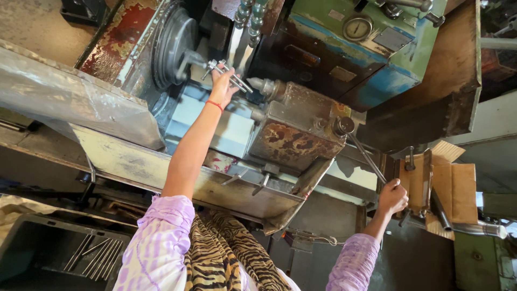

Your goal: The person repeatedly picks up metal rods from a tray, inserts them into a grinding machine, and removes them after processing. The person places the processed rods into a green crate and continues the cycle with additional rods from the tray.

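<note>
Hands: left hand [222, 86] is closed around a bundle of thin metal rods [229, 75], held up at the machine's round chuck [175, 46]; right hand [392, 197] is fisted on the lower end of a long steel lever [366, 156].
Bin: a dark plastic bin [32, 253] at lower left holds more loose rods [94, 253], lying roughly parallel, well apart from both hands.
Guard: a dull, dented sheet-metal cover [75, 97] slopes beside the chuck.
Chuck: dark grey, disc-shaped, smooth and oily-looking.
Housing: a boxy cast block [296, 134] with rust patches and flaking paint sits between the hands; behind it stands a green and blue body with a round gauge [357, 28].
Cardboard: tan pieces [458, 186] are wedged by the lever's clamp.
Risk: the left fingers sit very near the chuck, so I judge they could be nipped if the lever engages early; thin rods may slip from the grip; loose sleeves [161, 242] could snag.
</note>
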### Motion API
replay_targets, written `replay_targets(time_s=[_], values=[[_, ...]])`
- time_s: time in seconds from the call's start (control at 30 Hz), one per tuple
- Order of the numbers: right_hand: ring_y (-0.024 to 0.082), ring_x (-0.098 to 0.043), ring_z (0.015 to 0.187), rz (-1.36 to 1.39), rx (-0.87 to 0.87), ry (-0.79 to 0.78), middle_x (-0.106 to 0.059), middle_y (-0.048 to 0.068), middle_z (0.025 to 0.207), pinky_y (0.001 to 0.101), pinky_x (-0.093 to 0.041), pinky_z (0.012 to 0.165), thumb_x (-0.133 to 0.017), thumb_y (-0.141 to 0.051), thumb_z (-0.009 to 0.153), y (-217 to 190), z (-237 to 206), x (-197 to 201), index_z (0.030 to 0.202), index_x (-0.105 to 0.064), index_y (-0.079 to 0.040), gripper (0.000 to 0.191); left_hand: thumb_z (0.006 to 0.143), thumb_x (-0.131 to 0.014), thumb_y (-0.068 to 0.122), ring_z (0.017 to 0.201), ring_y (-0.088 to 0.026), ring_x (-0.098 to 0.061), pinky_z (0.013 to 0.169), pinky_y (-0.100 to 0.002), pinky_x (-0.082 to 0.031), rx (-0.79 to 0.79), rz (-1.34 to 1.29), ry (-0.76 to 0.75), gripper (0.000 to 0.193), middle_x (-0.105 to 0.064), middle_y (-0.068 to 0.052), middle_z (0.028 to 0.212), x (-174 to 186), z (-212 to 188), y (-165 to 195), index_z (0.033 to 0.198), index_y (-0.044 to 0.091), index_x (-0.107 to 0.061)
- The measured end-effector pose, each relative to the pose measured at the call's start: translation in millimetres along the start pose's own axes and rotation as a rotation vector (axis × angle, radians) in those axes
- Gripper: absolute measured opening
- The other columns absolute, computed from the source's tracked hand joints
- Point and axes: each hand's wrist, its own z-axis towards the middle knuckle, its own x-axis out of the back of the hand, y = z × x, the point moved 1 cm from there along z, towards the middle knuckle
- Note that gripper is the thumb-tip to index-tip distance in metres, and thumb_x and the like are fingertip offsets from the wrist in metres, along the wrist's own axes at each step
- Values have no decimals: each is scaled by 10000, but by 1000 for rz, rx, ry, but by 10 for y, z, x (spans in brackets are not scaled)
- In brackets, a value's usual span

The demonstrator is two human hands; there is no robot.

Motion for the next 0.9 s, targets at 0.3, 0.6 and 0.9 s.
replay_targets(time_s=[0.3,0.6,0.9], values=[[456,-675,724,24,3,-29,-684,241,768,575,-527,729,-484,-398,1118,8,-22,36,832,-737,24,569,904,-705,1,1065,-280,-580,970,-635,-464,-167,-244,53,580,-526,-72,1224,124,1,99,1294,260,-363],[573,-625,909,-21,-49,-216,-679,332,929,640,-478,831,-403,-495,1119,99,-222,112,970,-752,-17,610,892,-717,-36,1085,-285,-577,986,-594,-462,-183,-345,34,603,-533,-84,1236,79,-12,127,1297,243,-368],[534,-636,1002,-99,-92,-257,-710,268,1034,633,-482,826,-428,-555,1166,108,-463,276,1112,-654,-77,532,885,-725,-19,1050,-276,-588,959,-595,-480,-187,-352,46,601,-545,-86,1212,40,-88,149,1285,258,-372]])
